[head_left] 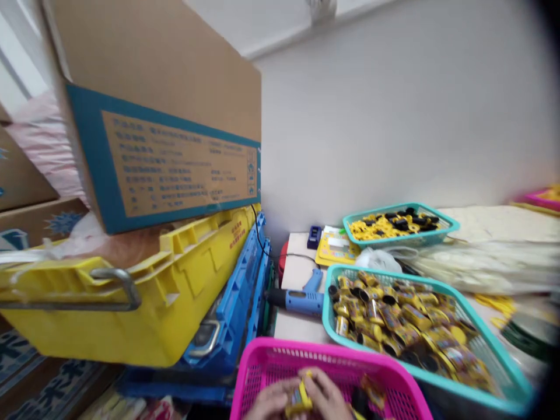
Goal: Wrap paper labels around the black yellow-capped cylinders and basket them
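Both my hands are at the bottom edge of the view, inside a pink plastic basket [280,361]. My left hand [272,400] and my right hand [327,395] are closed together around a small yellow and black piece [301,396], fingers curled on it from both sides. Another yellow and black piece [373,389] lies in the pink basket just right of my right hand. A teal basket [329,303] full of several similar yellow and black pieces stands right behind it.
A second teal basket [437,238] with yellow and black parts stands at the back by the wall. A blue glue gun [301,298] lies on the table. To the left, a yellow crate [175,280], a blue crate [245,286] and a cardboard box [175,116] are stacked.
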`<state>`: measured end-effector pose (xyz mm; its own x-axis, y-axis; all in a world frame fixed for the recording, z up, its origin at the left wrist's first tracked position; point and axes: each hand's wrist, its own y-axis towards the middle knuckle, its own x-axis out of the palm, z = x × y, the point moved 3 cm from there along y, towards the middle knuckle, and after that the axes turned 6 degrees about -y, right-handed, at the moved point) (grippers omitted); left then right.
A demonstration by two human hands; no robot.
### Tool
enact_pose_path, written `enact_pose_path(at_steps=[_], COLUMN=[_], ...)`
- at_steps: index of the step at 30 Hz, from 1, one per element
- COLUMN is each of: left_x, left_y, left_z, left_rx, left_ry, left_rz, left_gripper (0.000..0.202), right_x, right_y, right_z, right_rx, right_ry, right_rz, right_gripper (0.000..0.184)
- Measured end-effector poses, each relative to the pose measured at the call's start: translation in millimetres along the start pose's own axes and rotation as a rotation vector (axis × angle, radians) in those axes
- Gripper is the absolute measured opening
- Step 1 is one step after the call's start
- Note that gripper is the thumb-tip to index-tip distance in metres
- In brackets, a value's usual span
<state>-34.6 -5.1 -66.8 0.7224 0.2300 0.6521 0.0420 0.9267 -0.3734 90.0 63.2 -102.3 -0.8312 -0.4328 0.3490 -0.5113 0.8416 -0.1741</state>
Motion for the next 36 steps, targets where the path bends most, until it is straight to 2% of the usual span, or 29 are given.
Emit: enact_pose_path(at_steps=[2,4,5,7,10,16,22,27,30,33,36], left_x=[1.8,5.9,8.0,10.8,12.5,9.5,5.2,0.6,3.7,7.3,8.8], left_y=[-2,-6,-7,-7,-7,-9,-7,-9,-13,-19,-25], left_z=[-2,-1,0,3,6,3,-1,-4,-4,-1,4], left_rx=[-0.013,0.005,-0.002,0.005,-0.009,-0.018,-0.031,0.057,0.108,0.173,0.229], left_ry=[-0.072,-0.076,-0.060,-0.009,0.050,0.026,-0.077,0.077,0.199,0.305,0.397], left_rz=[0.010,0.015,0.015,0.029,0.020,0.047,0.065,0.163,0.189,0.193,0.200], left_gripper=[0.040,0.044,0.042,0.037,0.038,0.043,0.039,0.032,0.038,0.036,0.034], right_x=[1,3,4,4,5,11,6,5,13,20,20], right_y=[-9,-15,-17,-18,-20,-20,-15,-19,-24,-28,-29], right_z=[-15,-25,-28,-29,-25,-23,-17,-16,-10,-4,-6], right_rx=[0.025,0.093,0.111,0.121,0.125,0.086,0.024,-0.009,0.060,0.147,0.126], right_ry=[0.069,0.251,0.306,0.347,0.369,0.284,0.142,-0.020,0.088,0.191,0.099], right_rz=[-0.006,-0.041,-0.069,-0.093,-0.124,-0.114,-0.084,-0.087,-0.170,-0.270,-0.280], right_gripper=[0.046,0.054,0.052,0.036,0.036,0.036,0.038,0.034,0.042,0.050,0.052])
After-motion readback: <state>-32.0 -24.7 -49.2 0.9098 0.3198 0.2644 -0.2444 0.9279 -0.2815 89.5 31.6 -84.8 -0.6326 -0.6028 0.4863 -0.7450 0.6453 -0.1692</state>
